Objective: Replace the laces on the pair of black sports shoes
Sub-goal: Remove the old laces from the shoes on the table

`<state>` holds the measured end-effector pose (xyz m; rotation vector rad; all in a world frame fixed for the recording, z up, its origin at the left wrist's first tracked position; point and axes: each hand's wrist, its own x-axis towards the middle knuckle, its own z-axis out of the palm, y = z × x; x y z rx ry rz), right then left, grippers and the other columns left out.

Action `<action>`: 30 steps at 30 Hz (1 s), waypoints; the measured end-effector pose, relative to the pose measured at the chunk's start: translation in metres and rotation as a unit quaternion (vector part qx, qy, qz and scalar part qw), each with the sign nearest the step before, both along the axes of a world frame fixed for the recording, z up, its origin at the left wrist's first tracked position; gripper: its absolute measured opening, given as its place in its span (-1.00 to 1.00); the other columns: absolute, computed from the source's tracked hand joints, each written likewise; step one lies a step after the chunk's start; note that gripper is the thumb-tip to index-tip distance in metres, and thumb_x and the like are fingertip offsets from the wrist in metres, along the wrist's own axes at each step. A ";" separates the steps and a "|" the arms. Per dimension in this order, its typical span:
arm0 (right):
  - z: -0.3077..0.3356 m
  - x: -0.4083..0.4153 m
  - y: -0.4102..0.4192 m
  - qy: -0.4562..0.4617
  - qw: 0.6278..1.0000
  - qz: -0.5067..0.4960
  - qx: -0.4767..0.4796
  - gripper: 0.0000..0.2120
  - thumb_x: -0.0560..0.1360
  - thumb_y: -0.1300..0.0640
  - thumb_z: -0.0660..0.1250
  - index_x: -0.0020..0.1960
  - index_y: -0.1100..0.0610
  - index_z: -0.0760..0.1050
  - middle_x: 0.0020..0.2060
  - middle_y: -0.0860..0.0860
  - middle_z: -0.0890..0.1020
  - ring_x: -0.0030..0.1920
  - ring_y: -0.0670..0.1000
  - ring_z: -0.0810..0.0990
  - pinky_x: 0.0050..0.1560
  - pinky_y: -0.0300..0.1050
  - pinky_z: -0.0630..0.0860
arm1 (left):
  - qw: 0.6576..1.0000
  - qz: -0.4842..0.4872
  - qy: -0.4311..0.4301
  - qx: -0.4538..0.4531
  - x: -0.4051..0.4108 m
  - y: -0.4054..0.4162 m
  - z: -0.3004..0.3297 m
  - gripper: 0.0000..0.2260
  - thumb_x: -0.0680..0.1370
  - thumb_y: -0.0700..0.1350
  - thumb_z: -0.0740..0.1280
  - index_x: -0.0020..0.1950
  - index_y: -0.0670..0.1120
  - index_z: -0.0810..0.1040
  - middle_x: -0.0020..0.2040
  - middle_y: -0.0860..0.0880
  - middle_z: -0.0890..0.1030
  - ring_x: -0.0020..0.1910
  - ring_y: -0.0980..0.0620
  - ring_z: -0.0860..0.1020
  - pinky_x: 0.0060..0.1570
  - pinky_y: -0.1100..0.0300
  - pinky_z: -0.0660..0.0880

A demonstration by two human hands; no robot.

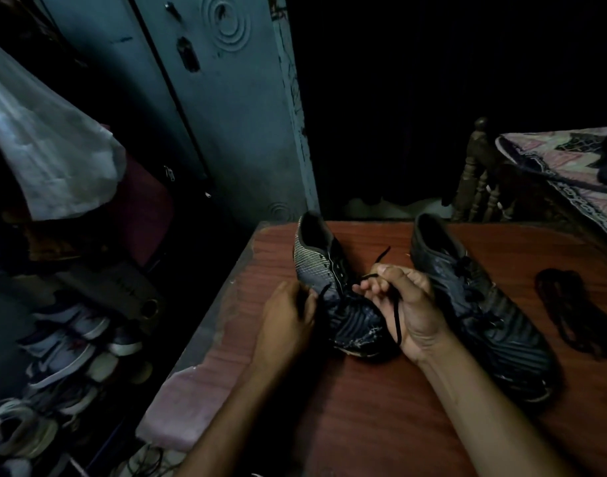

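My right hand (pixel 408 304) has its grip closed on one end of the black lace (pixel 395 315), the strand running down across my palm with its tip poking up past the thumb. My left hand (pixel 288 318) pinches the other end at the near side of the shoe; how tightly, I cannot quite tell in this dim light. The lace runs through the lowest eyelets of the left shoe (pixel 333 287), which sits on the desk (pixel 364 407) with its toe toward me. I judge I am at the start of threading this shoe. Next I need to even the two ends, then cross them up through the next eyelets. The second shoe (pixel 477 304) lies just to the right, seemingly laced. A loose bundle of laces (pixel 567 308) rests further right.
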<state>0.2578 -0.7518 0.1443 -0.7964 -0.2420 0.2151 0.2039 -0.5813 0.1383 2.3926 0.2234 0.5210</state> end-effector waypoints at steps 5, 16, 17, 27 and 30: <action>0.002 -0.005 0.005 0.004 1.000 -0.012 -0.008 -0.71 0.41 0.19 0.33 -0.48 0.12 0.48 -0.47 0.04 0.45 -0.34 -0.04 0.54 -0.07 -0.17 0.55 | 0.993 0.005 0.078 0.086 0.003 0.001 0.015 -0.86 0.58 -0.03 0.40 -0.04 -0.10 0.63 0.00 -0.03 0.55 0.02 -0.03 0.54 -0.06 0.11 0.39; -0.001 -0.006 0.010 -0.035 0.997 -0.046 -0.058 -0.71 0.41 0.17 0.33 -0.50 0.11 0.53 -0.46 0.01 0.52 -0.26 0.03 0.50 -0.02 -0.13 0.42 | 0.991 -0.035 0.112 -0.064 0.027 0.018 0.036 -0.87 0.63 -0.11 0.37 -0.11 -0.07 0.56 -0.24 0.00 0.65 -0.28 0.02 0.57 -0.25 0.13 0.46; -0.002 -0.006 0.011 -0.034 0.997 -0.046 -0.055 -0.71 0.41 0.18 0.33 -0.49 0.12 0.54 -0.47 0.00 0.52 -0.27 0.02 0.50 -0.01 -0.11 0.43 | 0.992 -0.039 0.106 -0.056 0.032 0.024 0.039 -0.88 0.62 -0.11 0.40 -0.12 -0.05 0.59 -0.26 0.00 0.67 -0.31 0.01 0.59 -0.26 0.10 0.52; -0.004 -0.004 0.004 -0.044 0.998 0.029 -0.023 -0.72 0.28 0.07 0.42 -0.52 0.11 0.41 -0.47 0.05 0.41 -0.34 0.00 0.45 0.05 0.03 0.42 | 0.992 0.034 -0.054 0.110 -0.002 0.010 0.018 -0.74 0.52 0.05 0.41 0.20 0.08 0.59 0.10 -0.03 0.55 0.05 -0.04 0.55 0.04 -0.01 0.51; -0.002 -0.009 -0.001 -0.086 0.990 0.099 -0.045 -0.73 0.27 0.07 0.42 -0.51 0.11 0.42 -0.46 0.07 0.45 -0.32 0.00 0.48 -0.06 -0.10 0.41 | 0.996 -0.015 -0.032 -0.085 -0.028 -0.032 0.011 -0.78 0.63 0.05 0.35 -0.11 -0.04 0.66 -0.22 0.05 0.65 -0.21 0.14 0.58 -0.16 0.12 0.49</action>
